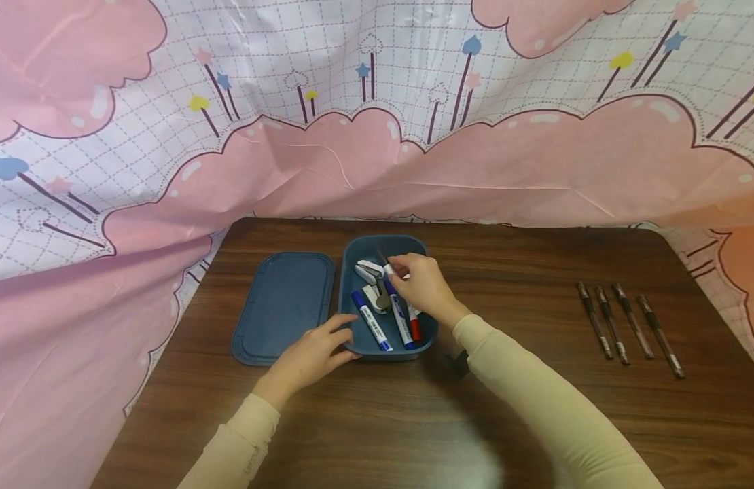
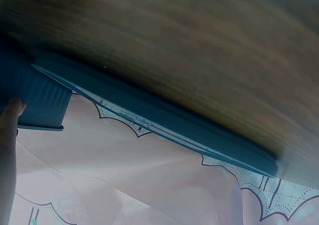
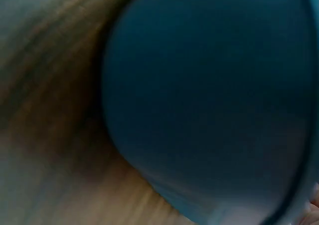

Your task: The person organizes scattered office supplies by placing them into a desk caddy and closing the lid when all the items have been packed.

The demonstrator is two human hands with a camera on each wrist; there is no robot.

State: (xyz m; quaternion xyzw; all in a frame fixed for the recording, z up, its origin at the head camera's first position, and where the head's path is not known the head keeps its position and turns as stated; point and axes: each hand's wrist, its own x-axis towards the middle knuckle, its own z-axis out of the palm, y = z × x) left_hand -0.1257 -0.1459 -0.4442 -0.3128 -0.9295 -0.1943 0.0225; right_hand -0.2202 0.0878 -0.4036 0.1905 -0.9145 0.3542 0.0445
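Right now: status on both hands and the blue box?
Left hand rests against blue box near corner. Right hand inside box, pinching a white item, identity unclear. Lid off, lying left. Nothing obstructing.

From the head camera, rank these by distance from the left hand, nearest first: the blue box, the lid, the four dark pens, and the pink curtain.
1. Blue box: the left hand touches its near left corner.
2. Lid: just left of the hand, about as close; hard to separate from the box.
3. Pink curtain: behind the table.
4. Four dark pens: far right on the table.
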